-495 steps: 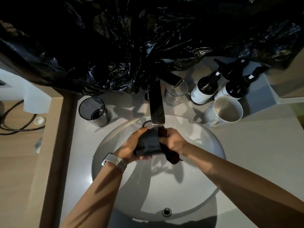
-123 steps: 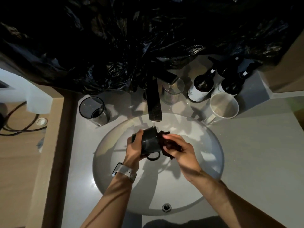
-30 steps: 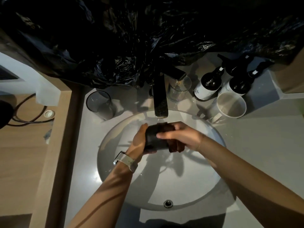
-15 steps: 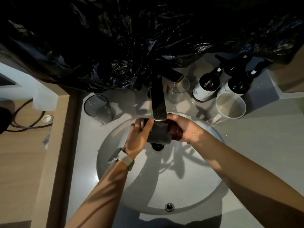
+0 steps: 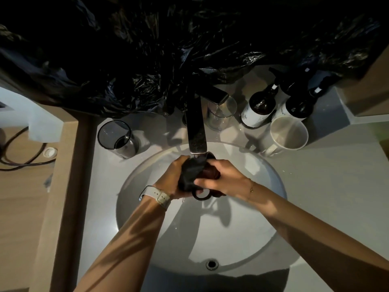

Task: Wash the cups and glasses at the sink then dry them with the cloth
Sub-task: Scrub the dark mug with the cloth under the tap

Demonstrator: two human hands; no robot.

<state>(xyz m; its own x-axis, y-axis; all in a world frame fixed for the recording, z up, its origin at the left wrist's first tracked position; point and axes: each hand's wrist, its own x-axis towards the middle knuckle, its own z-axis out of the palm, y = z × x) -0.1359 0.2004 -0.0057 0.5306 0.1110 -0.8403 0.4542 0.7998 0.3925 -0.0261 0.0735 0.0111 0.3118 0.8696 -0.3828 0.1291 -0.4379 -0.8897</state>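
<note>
The left hand [image 5: 171,179] is gripping a dark mug [image 5: 192,174], tilted under the tap [image 5: 196,131]. Its loop handle is pointing near. The right hand [image 5: 224,180] is pinching a dark cloth [image 5: 211,172] against it.

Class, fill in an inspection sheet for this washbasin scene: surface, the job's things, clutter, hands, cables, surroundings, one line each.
Surface: grey counter with a round white basin; black tap over it.
Job's things: black mug under the tap; brownish cloth pressed to it; white mug, clear glass and dark-rimmed glass stand on the counter.
Clutter: two dark pump bottles.
Hands: left hand grips the black mug; right hand holds the cloth.
Cables: black cable on the wooden ledge at left.
Surroundings: black plastic sheeting behind the basin.
</note>
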